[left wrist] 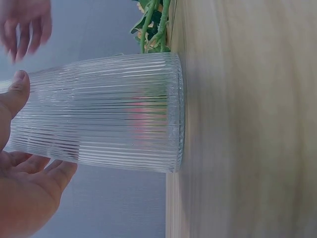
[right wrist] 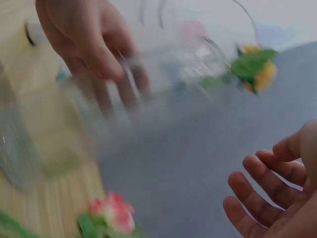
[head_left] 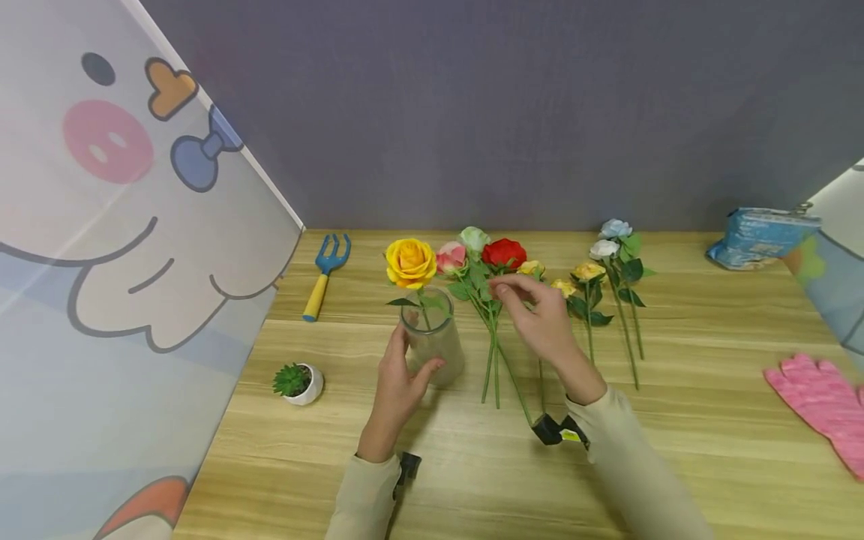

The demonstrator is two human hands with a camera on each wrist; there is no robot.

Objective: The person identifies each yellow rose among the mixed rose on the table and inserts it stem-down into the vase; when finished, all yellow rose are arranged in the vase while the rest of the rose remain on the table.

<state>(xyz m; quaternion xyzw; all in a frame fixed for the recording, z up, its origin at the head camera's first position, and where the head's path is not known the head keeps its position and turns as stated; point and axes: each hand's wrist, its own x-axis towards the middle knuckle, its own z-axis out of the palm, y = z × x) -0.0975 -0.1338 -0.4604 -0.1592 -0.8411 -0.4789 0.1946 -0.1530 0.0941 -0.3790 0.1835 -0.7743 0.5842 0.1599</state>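
A ribbed clear glass vase (head_left: 435, 341) stands upright near the middle of the tabletop, holding one yellow rose (head_left: 409, 262) whose bloom rises above its rim.

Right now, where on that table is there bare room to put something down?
Bare wood lies between the flower stems and the pink glove, and along the near edge below the little potted plant. It's crowded around the glass vase and both hands.

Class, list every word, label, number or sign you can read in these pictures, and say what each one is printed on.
No text can be read in any view.
The blue packet at the table's far right carries print too small and blurred to read.
The cartoon panel on the left shows only a drawing, no letters.
The ribbed glass vase has no label.
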